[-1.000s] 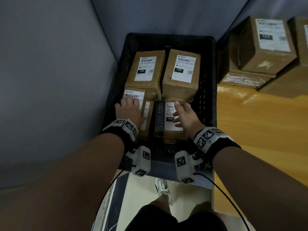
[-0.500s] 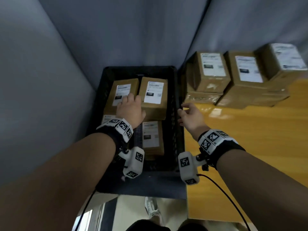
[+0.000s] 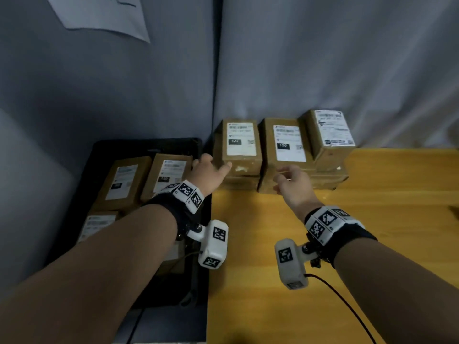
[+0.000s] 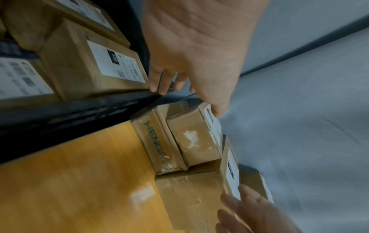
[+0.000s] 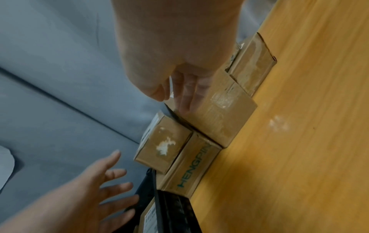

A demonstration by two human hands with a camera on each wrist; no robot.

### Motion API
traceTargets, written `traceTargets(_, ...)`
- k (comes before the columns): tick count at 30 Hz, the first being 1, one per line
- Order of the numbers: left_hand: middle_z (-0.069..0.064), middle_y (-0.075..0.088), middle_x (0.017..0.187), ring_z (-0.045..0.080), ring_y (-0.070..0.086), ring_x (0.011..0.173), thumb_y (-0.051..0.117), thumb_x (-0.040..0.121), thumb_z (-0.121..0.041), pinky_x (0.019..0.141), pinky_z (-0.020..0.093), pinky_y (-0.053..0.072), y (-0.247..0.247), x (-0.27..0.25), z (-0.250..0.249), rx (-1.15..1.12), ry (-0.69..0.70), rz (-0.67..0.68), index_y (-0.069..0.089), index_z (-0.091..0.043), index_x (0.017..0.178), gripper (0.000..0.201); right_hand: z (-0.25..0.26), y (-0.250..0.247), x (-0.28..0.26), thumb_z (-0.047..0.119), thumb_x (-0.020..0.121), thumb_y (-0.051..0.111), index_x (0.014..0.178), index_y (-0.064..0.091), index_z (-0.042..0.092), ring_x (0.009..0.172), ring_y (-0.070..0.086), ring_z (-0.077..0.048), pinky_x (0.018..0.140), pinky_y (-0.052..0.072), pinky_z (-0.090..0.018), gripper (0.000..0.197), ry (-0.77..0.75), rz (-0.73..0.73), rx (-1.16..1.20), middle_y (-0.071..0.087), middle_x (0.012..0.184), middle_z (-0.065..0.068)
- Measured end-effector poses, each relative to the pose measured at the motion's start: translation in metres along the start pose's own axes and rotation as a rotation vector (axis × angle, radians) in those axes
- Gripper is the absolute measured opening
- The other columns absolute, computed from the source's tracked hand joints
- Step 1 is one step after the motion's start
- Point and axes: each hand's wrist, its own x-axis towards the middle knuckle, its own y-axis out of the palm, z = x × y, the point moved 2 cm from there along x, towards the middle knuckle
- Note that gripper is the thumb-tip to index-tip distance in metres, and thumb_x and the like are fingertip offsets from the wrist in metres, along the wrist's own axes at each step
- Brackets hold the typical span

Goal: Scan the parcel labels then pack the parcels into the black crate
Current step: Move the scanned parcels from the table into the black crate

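Both of our hands were spread and held nothing: our left hand (image 3: 208, 173) hung over the right wall of the black crate (image 3: 198, 145), thumb close by the near edge of the parcel marked 122 (image 3: 239, 142), while our right hand (image 3: 294, 184) hovered, fingers loosely curled, in front of the parcel marked 150 (image 3: 285, 140). Between them lay bare wooden table (image 3: 347, 244). We judged the 122 parcel the next to take; it sat straight ahead, atop a lower box (image 5: 191, 167) at the table's far edge just beside the crate, and our left hand was the nearer. Its long axis ran away from us toward the grey curtain (image 3: 323, 70), label facing up, its short end toward us. Whether the thumb touched it, we could not tell. Packed parcels (image 3: 124, 184) already lay flat in the crate, to the left.
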Motion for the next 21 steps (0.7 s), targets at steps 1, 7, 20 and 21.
traceTargets(1,0.013,0.027,0.149,0.032,0.037,0.133,0.050,0.089,-0.058,0.104,0.042,0.036,0.005,0.005,-0.007,-0.013,-0.017,-0.010,0.025,-0.015,0.146,0.075,-0.004,-0.004,0.005,0.016,0.098,0.048,0.113,0.055,0.016,0.085,0.067,-0.028,0.081,0.056,-0.049,0.017,-0.009,0.008,-0.006,0.061,0.087,0.002)
traceTargets(7,0.013,0.011,0.156,0.036,0.022,0.138,0.049,0.076,-0.077,0.108,0.050,0.031,0.034,0.034,-0.054,0.448,0.177,-0.116,0.012,-0.024,0.150,0.098,-0.024,-0.020,0.028,0.014,0.096,0.050,0.106,0.057,0.021,0.083,0.067,-0.029,0.080,0.056,-0.046,0.014,-0.045,0.043,-0.032,0.065,0.092,-0.006)
traceTargets(20,0.018,0.020,0.143,0.039,0.025,0.129,0.066,0.073,-0.055,0.097,0.050,0.036,0.043,0.042,-0.058,0.274,-0.153,-0.088,0.013,-0.037,0.147,0.093,-0.033,-0.026,0.049,0.005,0.093,0.047,0.097,0.059,0.019,0.073,0.061,-0.023,0.068,0.053,-0.035,0.019,-0.121,0.030,0.017,0.064,0.086,-0.003)
traceTargets(21,0.016,0.022,0.141,0.038,0.026,0.128,0.067,0.072,-0.054,0.096,0.048,0.036,0.040,0.039,-0.056,0.237,-0.144,-0.104,0.014,-0.037,0.147,0.094,-0.034,-0.026,0.047,0.005,0.093,0.047,0.098,0.059,0.019,0.074,0.062,-0.024,0.069,0.053,-0.035,0.019,-0.130,0.020,0.028,0.064,0.087,-0.003)
